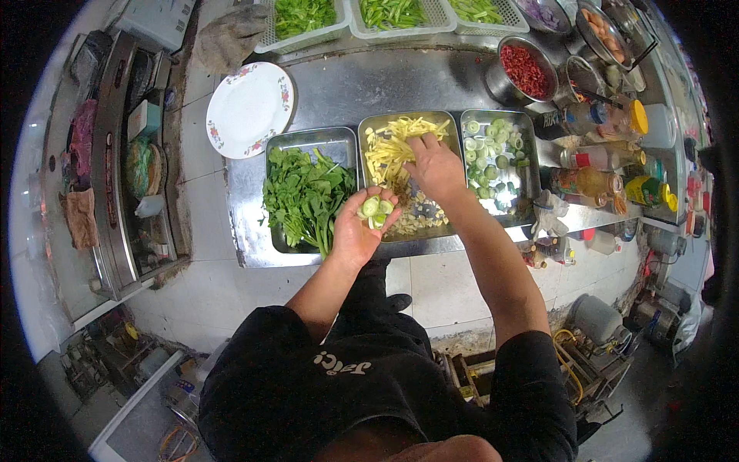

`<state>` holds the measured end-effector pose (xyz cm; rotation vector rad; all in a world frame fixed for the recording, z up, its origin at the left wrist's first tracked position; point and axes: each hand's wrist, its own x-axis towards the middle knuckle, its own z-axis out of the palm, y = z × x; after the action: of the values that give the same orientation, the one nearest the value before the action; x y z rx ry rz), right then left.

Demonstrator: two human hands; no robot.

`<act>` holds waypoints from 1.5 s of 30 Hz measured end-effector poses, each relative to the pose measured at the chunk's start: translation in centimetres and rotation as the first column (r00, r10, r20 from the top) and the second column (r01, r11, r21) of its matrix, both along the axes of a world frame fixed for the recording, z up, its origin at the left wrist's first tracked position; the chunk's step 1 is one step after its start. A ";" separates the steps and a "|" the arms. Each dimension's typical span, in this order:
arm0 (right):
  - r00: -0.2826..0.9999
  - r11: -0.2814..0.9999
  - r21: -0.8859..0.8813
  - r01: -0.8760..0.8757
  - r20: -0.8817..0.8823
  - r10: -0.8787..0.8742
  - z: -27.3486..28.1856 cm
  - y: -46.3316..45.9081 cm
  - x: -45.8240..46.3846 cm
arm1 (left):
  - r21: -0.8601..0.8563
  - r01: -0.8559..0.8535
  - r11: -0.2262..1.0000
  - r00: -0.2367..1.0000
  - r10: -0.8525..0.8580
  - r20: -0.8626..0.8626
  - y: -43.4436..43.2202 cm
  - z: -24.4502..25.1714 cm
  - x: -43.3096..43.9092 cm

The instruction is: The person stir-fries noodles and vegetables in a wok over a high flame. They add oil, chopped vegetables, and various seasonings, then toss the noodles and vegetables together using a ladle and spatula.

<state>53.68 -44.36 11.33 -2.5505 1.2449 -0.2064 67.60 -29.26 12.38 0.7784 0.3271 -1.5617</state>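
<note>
My left hand (357, 231) is cupped palm up, with several sliced scallion rounds (376, 211) in it. It is above the gap between the tray of leafy greens (306, 196) and the middle metal tray (362, 144). In that middle tray my right hand (436, 167) reaches down, its fingertips among pale yellow strips (389, 144) that look like cut ginger. Whether they grip any strips is hidden. Chopped garlic (418, 222) lies at the near end of the same tray. On the right, another metal tray (532, 179) contains more scallion rounds (491, 141).
A floral-rimmed white plate (249, 110) lies at the back left. White baskets (398, 34) of cut greens line the far side. A steel pot (491, 81) of chopped red chillies, several bottles (600, 157) and a crumpled translucent glove (548, 212) are on the right.
</note>
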 end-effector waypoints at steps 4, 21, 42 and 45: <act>0.995 0.978 0.193 0.076 0.043 -0.086 -0.5 -0.6 -0.6 | 0.001 0.001 1.000 1.000 -0.001 0.005 -0.3 -0.4 0.0; 0.687 0.855 0.373 0.360 0.515 -0.514 6.3 12.3 -11.2 | 0.030 0.386 0.922 0.918 -0.387 0.090 -4.5 0.8 -13.2; -0.668 -0.801 0.198 0.564 0.680 -0.302 13.8 89.7 -40.5 | -0.232 0.706 -0.669 -0.589 -0.736 0.333 66.0 13.6 -59.3; -0.823 -0.903 0.143 0.405 0.487 -0.292 15.8 100.8 -43.3 | -0.196 0.580 -0.790 -0.673 -0.601 0.430 77.8 14.4 -63.8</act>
<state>10.34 56.48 27.17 0.7974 3.1888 -1.3015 3.84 48.55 26.78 0.2961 -1.7012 -3.4260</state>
